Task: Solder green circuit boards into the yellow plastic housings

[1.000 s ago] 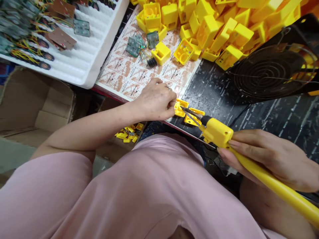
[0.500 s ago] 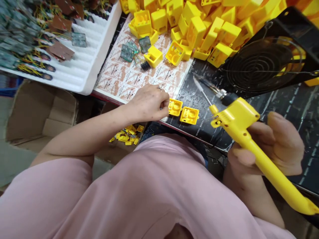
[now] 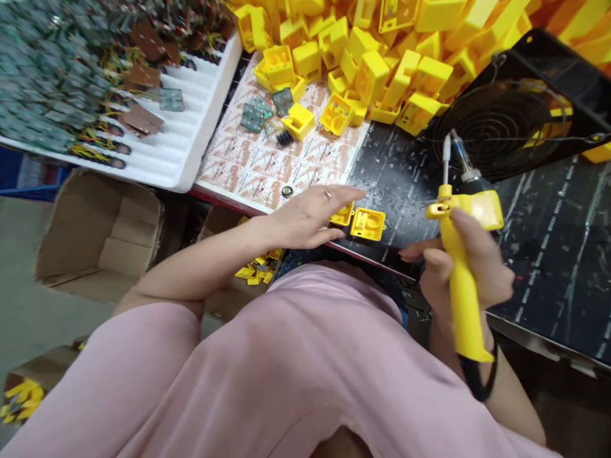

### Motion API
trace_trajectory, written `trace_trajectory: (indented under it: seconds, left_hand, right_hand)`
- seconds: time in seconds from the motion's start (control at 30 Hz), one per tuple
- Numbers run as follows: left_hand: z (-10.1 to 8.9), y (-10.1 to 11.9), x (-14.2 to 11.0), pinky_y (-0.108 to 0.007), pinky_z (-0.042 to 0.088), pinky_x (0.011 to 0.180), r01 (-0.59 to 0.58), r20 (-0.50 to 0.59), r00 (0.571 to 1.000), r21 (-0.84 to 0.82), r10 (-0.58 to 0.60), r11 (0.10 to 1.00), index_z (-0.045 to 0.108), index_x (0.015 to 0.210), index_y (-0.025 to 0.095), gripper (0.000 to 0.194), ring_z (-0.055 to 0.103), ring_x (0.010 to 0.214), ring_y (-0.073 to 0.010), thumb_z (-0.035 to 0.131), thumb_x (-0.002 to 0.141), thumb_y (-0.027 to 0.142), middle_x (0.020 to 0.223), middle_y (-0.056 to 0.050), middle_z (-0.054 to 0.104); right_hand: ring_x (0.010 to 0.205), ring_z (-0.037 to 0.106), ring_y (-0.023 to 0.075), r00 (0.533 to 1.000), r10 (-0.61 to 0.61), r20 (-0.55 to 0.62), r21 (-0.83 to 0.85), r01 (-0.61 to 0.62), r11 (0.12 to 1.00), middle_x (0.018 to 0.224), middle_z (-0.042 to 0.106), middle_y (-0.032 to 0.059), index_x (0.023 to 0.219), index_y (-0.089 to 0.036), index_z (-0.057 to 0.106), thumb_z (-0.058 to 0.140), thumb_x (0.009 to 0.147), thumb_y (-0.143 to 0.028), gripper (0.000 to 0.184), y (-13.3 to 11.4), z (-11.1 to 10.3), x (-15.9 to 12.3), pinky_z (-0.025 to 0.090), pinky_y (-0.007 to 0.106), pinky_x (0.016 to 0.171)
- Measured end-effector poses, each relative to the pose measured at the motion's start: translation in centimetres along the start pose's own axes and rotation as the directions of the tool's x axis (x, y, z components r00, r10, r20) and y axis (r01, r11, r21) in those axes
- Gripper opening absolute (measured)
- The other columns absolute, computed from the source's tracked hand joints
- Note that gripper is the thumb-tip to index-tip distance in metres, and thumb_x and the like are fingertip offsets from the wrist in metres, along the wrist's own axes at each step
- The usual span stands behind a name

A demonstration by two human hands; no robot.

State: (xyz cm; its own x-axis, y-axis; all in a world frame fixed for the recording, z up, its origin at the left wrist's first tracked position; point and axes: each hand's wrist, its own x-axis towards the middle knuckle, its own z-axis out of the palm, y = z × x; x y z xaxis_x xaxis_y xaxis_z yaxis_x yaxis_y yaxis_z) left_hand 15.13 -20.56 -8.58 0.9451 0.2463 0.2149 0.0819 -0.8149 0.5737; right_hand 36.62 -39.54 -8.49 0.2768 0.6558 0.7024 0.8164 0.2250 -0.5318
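Note:
My left hand (image 3: 315,213) is open, its fingers stretched out over a small yellow plastic housing (image 3: 342,216) that it partly covers. Right beside that lies a second open yellow housing (image 3: 368,224) with its inside facing up. A small dark ring-shaped part (image 3: 286,191) rests on the printed sheet behind my left hand. My right hand (image 3: 470,273) grips a yellow soldering gun (image 3: 462,292) by its handle. The metal tip and a thin feed tube point away from me, towards the fan.
A heap of yellow housings (image 3: 372,73) spreads across the back. At right stands a black fan (image 3: 496,121). The white foam tray (image 3: 188,143) at left carries wired circuit boards (image 3: 42,83). Green boards (image 3: 255,114) lie on the printed sheet (image 3: 248,159). A cardboard box (image 3: 100,235) stands below the bench.
My left hand has gone from curled fingers to stretched ones, uncovering the ring-shaped part. My right hand has swung the soldering gun more upright and moved it left. The view has shifted slightly.

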Motion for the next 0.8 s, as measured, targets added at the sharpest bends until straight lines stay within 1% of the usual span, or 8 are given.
trace_trajectory:
  seconds: [0.13,0.23,0.3,0.37,0.4,0.5,0.67,0.8]
  left_hand:
    - [-4.4,0.3,-2.3,-0.034,0.053,0.109,0.070,0.198,0.979,-0.097,-0.049,0.993,0.062,0.146,0.025,0.049,0.071,0.126,-0.0236,0.066,0.097,0.033,0.139,-0.011,0.073]
    - [-10.1,-0.1,-4.0,-0.028,0.059,0.089,0.185,0.509,0.856,-0.131,-0.094,0.974,0.066,0.142,0.032,0.052,0.078,0.106,-0.0208,0.073,0.093,0.047,0.126,-0.004,0.079]
    - [-11.8,-1.3,-3.4,-0.037,0.059,0.097,0.221,0.402,0.894,-0.012,-0.197,0.975,0.069,0.137,0.025,0.055,0.075,0.111,-0.0252,0.071,0.090,0.055,0.129,-0.008,0.078]
    - [-11.2,-3.2,-1.2,-0.054,0.050,0.112,0.317,0.039,0.943,0.190,-0.330,0.929,0.069,0.133,0.017,0.055,0.067,0.125,-0.0314,0.061,0.093,0.054,0.134,-0.012,0.074]
    - [-10.4,-4.4,0.2,-0.059,0.045,0.115,0.396,-0.099,0.918,0.252,-0.383,0.883,0.066,0.136,0.018,0.054,0.063,0.131,-0.0331,0.056,0.094,0.051,0.130,-0.012,0.075]
    - [-7.5,-7.1,4.2,-0.071,0.035,0.116,0.505,-0.264,0.862,0.368,-0.433,0.781,0.073,0.126,0.038,0.045,0.057,0.131,-0.0408,0.054,0.088,0.055,0.113,-0.008,0.077]
    - [-6.9,-6.2,5.4,-0.070,0.037,0.113,0.396,-0.273,0.909,0.321,-0.316,0.860,0.077,0.122,0.035,0.043,0.062,0.122,-0.0397,0.052,0.089,0.049,0.116,-0.009,0.076]
    - [-5.6,-2.2,4.3,-0.043,0.056,0.095,0.269,0.064,0.959,0.114,-0.277,0.956,0.075,0.122,0.023,0.048,0.072,0.105,-0.0245,0.038,0.100,0.045,0.113,-0.006,0.077]
  right_hand:
    - [0.062,0.076,0.0176,0.979,-0.115,0.170,-0.137,0.139,0.981,0.080,0.080,-0.0030,0.115,-0.031,0.072,0.070,0.098,-0.025,0.019,1.3,0.7,0.3,0.060,0.027,0.061]
    - [0.089,0.081,0.0233,0.964,-0.107,0.243,-0.053,0.123,0.991,0.112,0.082,0.0055,0.119,-0.027,0.066,0.079,0.092,-0.034,0.031,1.8,1.2,0.3,0.065,0.034,0.078]
    - [0.105,0.078,0.0293,0.946,-0.105,0.305,-0.004,0.111,0.994,0.129,0.076,0.0131,0.126,-0.025,0.061,0.084,0.087,-0.043,0.049,1.9,1.8,0.2,0.065,0.043,0.089]
    - [0.110,0.076,0.0329,0.925,-0.107,0.365,-0.006,0.118,0.993,0.134,0.073,0.0157,0.128,-0.024,0.059,0.084,0.086,-0.045,0.053,1.9,2.5,0.2,0.065,0.048,0.090]
    - [0.110,0.076,0.0337,0.915,-0.108,0.389,-0.021,0.126,0.992,0.132,0.073,0.0153,0.128,-0.024,0.059,0.084,0.086,-0.044,0.052,1.8,2.8,0.2,0.065,0.049,0.090]
    - [0.108,0.076,0.0323,0.902,-0.092,0.421,-0.051,0.125,0.991,0.124,0.076,0.0117,0.128,-0.025,0.060,0.083,0.088,-0.035,0.048,1.5,3.3,0.1,0.064,0.047,0.087]
    - [0.111,0.075,0.0277,0.932,-0.036,0.360,0.000,0.038,0.999,0.131,0.073,0.0083,0.134,-0.030,0.056,0.083,0.086,-0.023,0.055,1.6,3.4,-0.6,0.063,0.041,0.093]
    - [0.093,0.076,0.0252,0.938,-0.042,0.343,-0.030,0.055,0.998,0.115,0.076,0.0062,0.132,-0.029,0.057,0.084,0.087,-0.028,0.052,2.0,3.6,-0.8,0.063,0.039,0.088]
